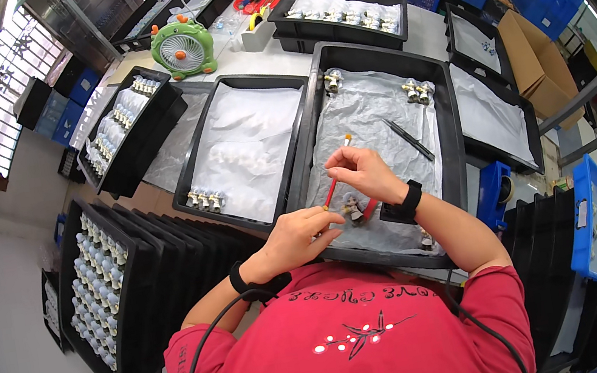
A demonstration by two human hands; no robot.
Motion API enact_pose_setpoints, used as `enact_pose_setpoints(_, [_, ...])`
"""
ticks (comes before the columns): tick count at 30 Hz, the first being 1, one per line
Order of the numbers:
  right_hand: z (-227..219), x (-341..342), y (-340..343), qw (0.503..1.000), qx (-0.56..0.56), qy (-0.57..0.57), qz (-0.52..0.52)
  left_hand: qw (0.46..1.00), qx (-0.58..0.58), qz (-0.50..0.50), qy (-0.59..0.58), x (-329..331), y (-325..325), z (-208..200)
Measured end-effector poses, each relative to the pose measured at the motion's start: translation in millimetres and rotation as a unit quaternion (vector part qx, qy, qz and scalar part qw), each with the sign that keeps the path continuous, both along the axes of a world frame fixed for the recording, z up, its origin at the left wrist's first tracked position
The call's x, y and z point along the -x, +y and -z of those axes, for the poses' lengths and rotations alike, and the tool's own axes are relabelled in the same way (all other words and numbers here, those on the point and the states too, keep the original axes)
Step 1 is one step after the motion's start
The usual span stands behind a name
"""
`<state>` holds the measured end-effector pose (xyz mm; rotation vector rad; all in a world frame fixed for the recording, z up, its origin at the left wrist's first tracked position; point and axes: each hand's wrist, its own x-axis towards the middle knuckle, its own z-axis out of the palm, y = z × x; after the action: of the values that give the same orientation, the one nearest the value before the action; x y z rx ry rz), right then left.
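A slim red-handled brush [330, 196] with an orange upper tip passes through my right hand [363, 175], whose fingers are pinched on it. My left hand [294, 239] is curled close to the lower end of that brush; what its fingers hold, if anything, is hidden. Just right of my left fingertips is a small figurine [353, 208] with pale hair and dark clothing. A second red object [371, 208] shows beside it, partly covered by my right wrist. Both hands are over a black tray [456, 164] lined with crumpled white sheet.
Dark pens [409, 139] and small figurines [419, 92] lie in this tray. Left of it stands another lined tray [223, 86] with a few figurines. A green fan [182, 48] stands behind. Stacked trays [141, 285] rise at the left, and a blue crate [595, 221] at the right.
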<state>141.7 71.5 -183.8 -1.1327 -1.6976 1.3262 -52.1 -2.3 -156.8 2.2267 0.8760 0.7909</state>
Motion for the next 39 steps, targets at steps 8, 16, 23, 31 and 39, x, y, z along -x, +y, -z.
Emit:
enact_pose_setpoints(8, [-2.6, -1.2, -2.8, 0.999, 0.032, -0.013, -0.026, 1.0, -0.008, -0.002, -0.009, -0.3, -0.1, -0.9])
enact_pose_setpoints(16, [-2.9, 1.8, -2.6, 1.0, 0.011, -0.012, -0.013, 1.0, 0.003, 0.001, -0.001, 0.4, 0.9, -1.5])
enact_pose_setpoints(23, [-0.7, -0.1, -1.8, 1.0, 0.012, -0.016, -0.012, 1.0, -0.025, 0.01, 0.012, -1.0, 1.1, 0.8])
enact_pose_setpoints(31, [3.3, 0.9, -4.1, 0.999, 0.038, 0.007, -0.019, 0.998, -0.054, 0.008, 0.036, -2.0, 0.0, 2.2])
enact_pose_setpoints(39, [1.6, 0.9, -2.7, 0.999, 0.032, -0.008, -0.015, 0.998, -0.035, 0.006, 0.042, 0.6, -1.0, 3.2])
